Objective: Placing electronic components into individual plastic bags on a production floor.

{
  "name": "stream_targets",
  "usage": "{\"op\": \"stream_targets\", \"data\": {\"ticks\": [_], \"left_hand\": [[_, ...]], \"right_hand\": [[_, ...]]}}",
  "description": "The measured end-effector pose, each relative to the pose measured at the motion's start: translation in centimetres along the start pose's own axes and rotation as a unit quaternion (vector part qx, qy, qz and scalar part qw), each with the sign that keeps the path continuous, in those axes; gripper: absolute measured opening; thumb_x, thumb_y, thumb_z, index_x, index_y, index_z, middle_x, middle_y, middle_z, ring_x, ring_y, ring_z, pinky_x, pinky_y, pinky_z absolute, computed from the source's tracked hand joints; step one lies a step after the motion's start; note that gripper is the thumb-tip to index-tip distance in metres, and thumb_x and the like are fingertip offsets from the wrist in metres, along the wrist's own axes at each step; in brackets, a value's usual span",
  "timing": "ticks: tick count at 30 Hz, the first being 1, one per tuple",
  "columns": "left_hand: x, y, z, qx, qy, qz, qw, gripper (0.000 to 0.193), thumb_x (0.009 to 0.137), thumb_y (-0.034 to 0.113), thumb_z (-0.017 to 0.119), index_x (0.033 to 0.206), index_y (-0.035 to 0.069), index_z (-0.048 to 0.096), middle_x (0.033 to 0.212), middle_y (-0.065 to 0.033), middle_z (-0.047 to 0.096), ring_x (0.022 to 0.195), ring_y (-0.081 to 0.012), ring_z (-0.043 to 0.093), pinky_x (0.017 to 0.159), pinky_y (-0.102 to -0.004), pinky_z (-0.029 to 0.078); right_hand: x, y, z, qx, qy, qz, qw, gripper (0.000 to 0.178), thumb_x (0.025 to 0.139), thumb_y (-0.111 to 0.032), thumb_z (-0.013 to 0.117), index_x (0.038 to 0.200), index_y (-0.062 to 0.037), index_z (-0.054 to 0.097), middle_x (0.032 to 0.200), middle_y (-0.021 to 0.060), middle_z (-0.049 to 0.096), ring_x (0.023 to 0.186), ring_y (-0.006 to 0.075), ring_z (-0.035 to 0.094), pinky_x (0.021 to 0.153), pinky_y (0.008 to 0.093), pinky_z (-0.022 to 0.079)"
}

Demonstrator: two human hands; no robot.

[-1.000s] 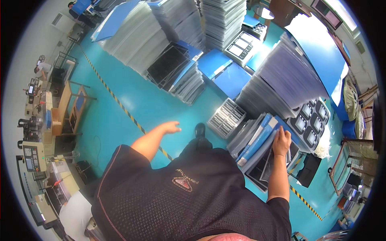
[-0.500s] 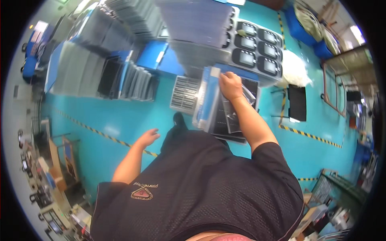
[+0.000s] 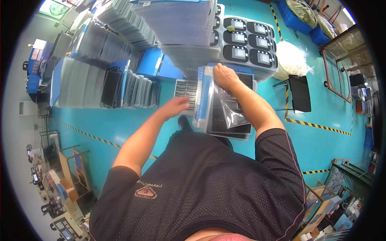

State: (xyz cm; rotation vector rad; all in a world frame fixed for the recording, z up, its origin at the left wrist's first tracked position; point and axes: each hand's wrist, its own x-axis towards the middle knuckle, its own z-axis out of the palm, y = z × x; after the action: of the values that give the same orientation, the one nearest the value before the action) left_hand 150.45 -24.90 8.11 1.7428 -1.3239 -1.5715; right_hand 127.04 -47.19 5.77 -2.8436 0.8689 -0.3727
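Note:
My right hand is closed at the far edge of a clear plastic sheet, with its fingertips partly hidden. Under that forearm lie black panels with a loose clear plastic bag on top. Blue-and-clear sheets lean along the left side of this pile. Just left of them, my left hand reaches in with extended fingers, slightly blurred and holding nothing visible. It hovers over or beside a pale panel with rows of dark slots; contact cannot be made out.
Beyond the pile rise tall stacks of clear sheets and a stack of trays holding black-framed parts. More sheets and a blue box stand left. Right are white plastic wrap, a black-topped stand and a metal-framed cart.
My left hand has swung up and right, from beside my body to the slotted panel. The right hand keeps its place at the sheet's edge, and the whole view has shifted slightly.

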Motion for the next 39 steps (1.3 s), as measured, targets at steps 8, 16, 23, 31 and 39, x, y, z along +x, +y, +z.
{"op": "stream_targets", "data": {"ticks": [8,16,23,31,39], "left_hand": [[6.2,12.2,5.2,-0.411,0.124,0.083,0.899,0.026,0.103,0.029,0.052,0.116,0.007,0.061,0.104,-0.0044,0.066,0.094,-0.0137,0.063,0.079,-0.0299,0.052],[9.0,0.5,-3.5,-0.576,0.285,-0.097,0.76,0.022,0.1,0.024,0.056,0.111,0.007,0.064,0.109,-0.0096,0.068,0.1,-0.0243,0.065,0.093,-0.0422,0.052],[-10.7,-18.2,-19.3,-0.548,0.562,-0.124,0.608,0.038,0.106,0.029,0.041,0.124,0.001,0.058,0.127,-0.013,0.063,0.116,-0.0299,0.06,0.105,-0.0489,0.046],[-19.2,-24.1,-23.8,-0.303,0.558,-0.163,0.755,0.029,0.098,0.028,0.057,0.112,0.004,0.065,0.101,-0.0062,0.066,0.092,-0.0209,0.06,0.083,-0.0385,0.049],[-18.0,-24.3,-31.2,-0.136,0.583,-0.108,0.794,0.025,0.097,0.026,0.059,0.097,0.002,0.068,0.093,-0.0017,0.066,0.086,-0.0144,0.058,0.08,-0.0328,0.047]], "right_hand": [[-0.2,-5.7,-8.3,0.127,0.351,-0.077,0.924,0.014,0.071,-0.01,0.066,0.078,-0.0074,0.054,0.088,0.0098,0.06,0.079,0.0305,0.061,0.072,0.0401,0.051],[-4.2,-7.9,-11.2,0.074,0.221,-0.244,0.941,0.027,0.072,-0.022,0.069,0.054,-0.0127,0.051,0.052,0.0061,0.053,0.049,0.0246,0.054,0.058,0.0396,0.044],[-11.8,0.2,-16.3,0.342,0.081,0.28,0.893,0.038,0.082,-0.024,0.079,0.063,-0.0037,0.052,0.058,0.0118,0.057,0.05,0.028,0.052,0.049,0.0358,0.041],[0.0,-4.9,-2.7,-0.023,0.142,0.12,0.982,0.046,0.079,-0.034,0.078,0.12,-0.0154,0.068,0.093,0.0149,0.063,0.084,0.0354,0.063,0.074,0.0462,0.051],[-1.0,-5.9,0.0,-0.128,0.091,0.092,0.983,0.027,0.088,-0.024,0.071,0.114,-0.0172,0.071,0.1,0.0057,0.062,0.09,0.0261,0.06,0.079,0.0401,0.046]]}}
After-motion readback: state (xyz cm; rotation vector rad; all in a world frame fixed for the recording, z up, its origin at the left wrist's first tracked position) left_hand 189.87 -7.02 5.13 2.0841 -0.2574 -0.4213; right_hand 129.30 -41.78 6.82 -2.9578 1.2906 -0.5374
